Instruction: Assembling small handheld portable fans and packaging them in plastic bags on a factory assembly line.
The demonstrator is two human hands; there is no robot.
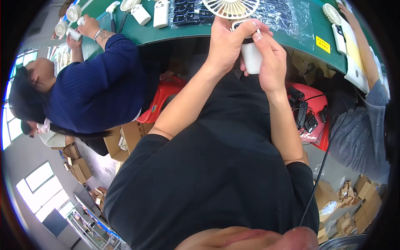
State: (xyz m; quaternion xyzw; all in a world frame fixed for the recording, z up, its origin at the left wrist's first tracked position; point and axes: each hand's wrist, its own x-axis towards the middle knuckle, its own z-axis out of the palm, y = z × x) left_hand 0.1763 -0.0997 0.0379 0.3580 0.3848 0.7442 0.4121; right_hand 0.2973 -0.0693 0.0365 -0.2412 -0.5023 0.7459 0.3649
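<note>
I hold a white hand-held fan up in front of me, just below the edge of a green workbench (pixel 183 31). Its round cream grille head (pixel 231 8) points away and its white handle (pixel 252 58) points down. My left hand (pixel 227 41) wraps around the neck where the head meets the handle. My right hand (pixel 271 62) grips the side of the handle, with thumb and fingertips pressed at its top. Both forearms rise over my black shirt.
On the bench lie white fan handles (pixel 161 13), a bag of black parts (pixel 191 12) and clear bags (pixel 287 16). A person in a navy sweater (pixel 96 87) works at left, another in grey (pixel 366 104) at right. Red crates (pixel 166 93) and cardboard boxes (pixel 354 200) sit below.
</note>
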